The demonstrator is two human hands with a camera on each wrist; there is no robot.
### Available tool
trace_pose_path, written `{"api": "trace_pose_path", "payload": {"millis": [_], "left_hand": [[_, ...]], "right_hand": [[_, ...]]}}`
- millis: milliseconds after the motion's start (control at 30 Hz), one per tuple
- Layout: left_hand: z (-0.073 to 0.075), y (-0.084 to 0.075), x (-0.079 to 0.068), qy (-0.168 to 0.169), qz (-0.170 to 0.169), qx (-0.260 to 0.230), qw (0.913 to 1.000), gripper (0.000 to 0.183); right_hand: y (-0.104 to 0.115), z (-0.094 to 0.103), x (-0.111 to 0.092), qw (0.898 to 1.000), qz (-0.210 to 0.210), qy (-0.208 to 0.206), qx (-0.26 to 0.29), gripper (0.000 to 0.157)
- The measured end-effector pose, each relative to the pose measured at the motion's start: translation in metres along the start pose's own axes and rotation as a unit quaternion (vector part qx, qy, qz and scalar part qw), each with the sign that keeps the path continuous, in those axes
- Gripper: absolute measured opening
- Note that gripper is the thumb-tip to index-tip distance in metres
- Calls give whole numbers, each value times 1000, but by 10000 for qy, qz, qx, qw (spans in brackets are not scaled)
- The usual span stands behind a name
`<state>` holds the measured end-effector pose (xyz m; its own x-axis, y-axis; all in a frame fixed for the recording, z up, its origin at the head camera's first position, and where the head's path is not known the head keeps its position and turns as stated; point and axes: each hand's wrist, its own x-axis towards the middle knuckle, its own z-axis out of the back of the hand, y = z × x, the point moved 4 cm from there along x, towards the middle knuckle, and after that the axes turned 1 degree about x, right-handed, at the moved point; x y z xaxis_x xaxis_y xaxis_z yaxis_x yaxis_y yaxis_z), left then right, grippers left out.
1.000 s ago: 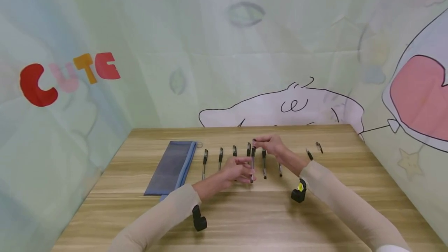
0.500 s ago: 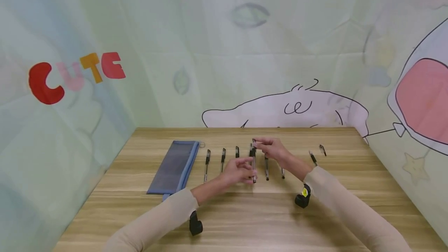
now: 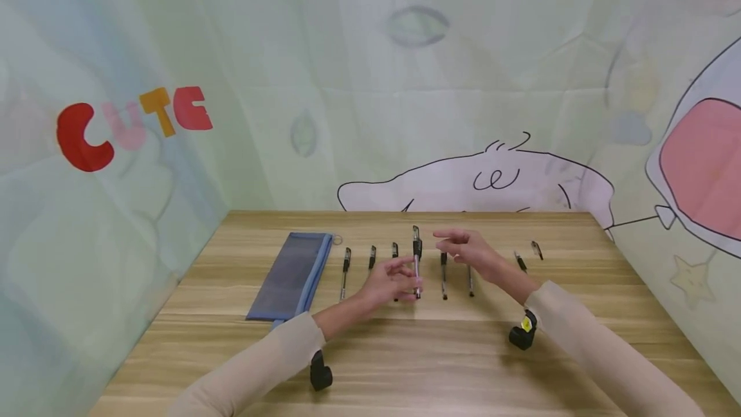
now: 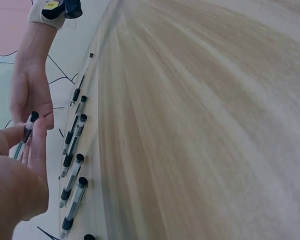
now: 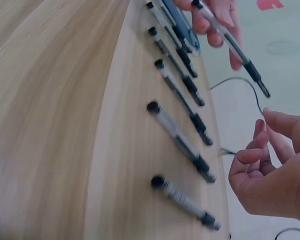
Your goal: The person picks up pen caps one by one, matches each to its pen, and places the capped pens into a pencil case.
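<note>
In the head view my left hand (image 3: pixel 390 280) pinches a gel pen (image 3: pixel 417 275) near its lower end. The pen has a clear barrel, a black grip and a dark end, and it is raised above the table. In the left wrist view the pen's black end (image 4: pixel 34 116) shows between the thumb and fingers. My right hand (image 3: pixel 471 251) is to the right of the pen, apart from it, holding nothing. The right wrist view shows that hand's fingers (image 5: pixel 255 160) loosely bent. Several similar pens (image 5: pixel 182 142) lie in a row below the hands.
A blue mesh zip pouch (image 3: pixel 286 278) lies to the left of the row, a small ring at its upper corner. Right of the row are another pen (image 3: pixel 520 261) and a short dark piece (image 3: pixel 537 250) resembling a pen cap. Fabric walls surround the wooden table (image 3: pixel 405 365).
My right hand has let go of the pen's upper end and moved to the right. The left hand keeps hold of the pen, almost in place. The head view has shifted slightly.
</note>
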<state>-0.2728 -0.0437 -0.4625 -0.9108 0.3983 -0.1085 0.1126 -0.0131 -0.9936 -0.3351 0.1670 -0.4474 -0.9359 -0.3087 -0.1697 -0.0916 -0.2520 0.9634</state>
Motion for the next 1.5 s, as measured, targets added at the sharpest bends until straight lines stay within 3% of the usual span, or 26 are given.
{"api": "trace_pose_path", "payload": {"millis": [633, 1033, 1167, 1367, 1500], "left_hand": [[5, 7, -2, -237, 109, -125, 9996, 66], [-3, 9, 3, -191, 149, -42, 9997, 66], [-8, 11, 6, -131, 185, -30, 9997, 63], [-19, 11, 13, 26, 136, -39, 9999, 63], [-29, 12, 19, 83, 116, 10, 9999, 62]], "right_hand": [[-26, 64, -46, 9990, -291, -279, -201, 59], [-39, 100, -66, 9985, -337, -344, -242, 62], [-42, 111, -72, 9981, -420, -389, -222, 55], [-41, 124, -79, 9985, -350, -413, -20, 19], [-42, 125, -80, 9988, -318, -352, 73, 17]]}}
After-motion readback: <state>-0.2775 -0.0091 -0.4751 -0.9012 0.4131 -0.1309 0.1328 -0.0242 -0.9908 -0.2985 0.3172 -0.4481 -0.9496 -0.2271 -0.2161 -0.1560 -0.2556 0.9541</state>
